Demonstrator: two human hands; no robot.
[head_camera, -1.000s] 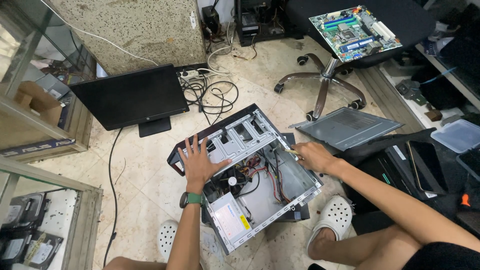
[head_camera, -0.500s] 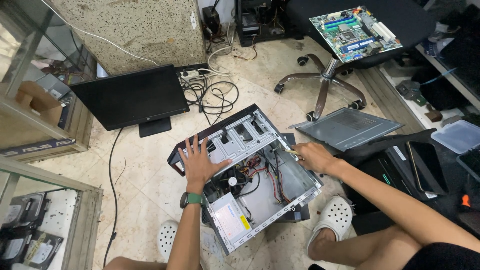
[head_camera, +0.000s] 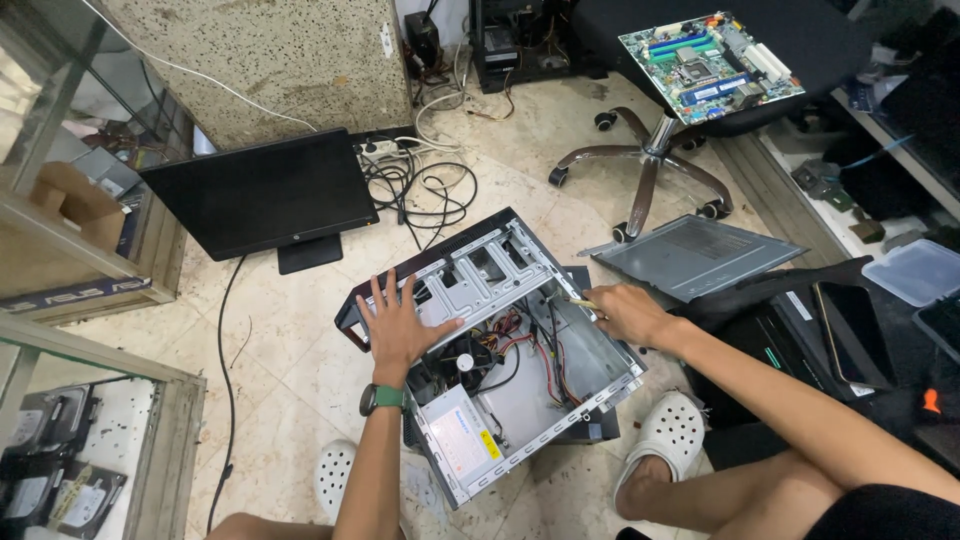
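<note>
The open computer case (head_camera: 500, 350) lies on its side on the tiled floor (head_camera: 290, 360), its side panel off, so the inside faces up to the person crouched over it. The left hand (head_camera: 400, 325) rests flat on the metal drive cage (head_camera: 480, 285) at the case's upper end, fingers spread and gripping nothing; pressing there looks meant to steady the chassis. The right hand (head_camera: 625, 312) sits at the case's right rim with its fingers closed around a thin tool (head_camera: 580, 301) with a pale handle, tip pointing into the case near the cage; what kind of tool it is I cannot tell. Inside the case, a fan (head_camera: 463, 362) and loose coloured wires (head_camera: 520, 335) sit below the cage, and the power supply (head_camera: 462, 438) fills the near corner. Right of the case lies the removed grey side panel (head_camera: 690, 255). Left of and beyond the case stands a black monitor (head_camera: 262, 195). Beyond the case, a green motherboard (head_camera: 710, 55) rests on an office chair (head_camera: 650, 160).
</note>
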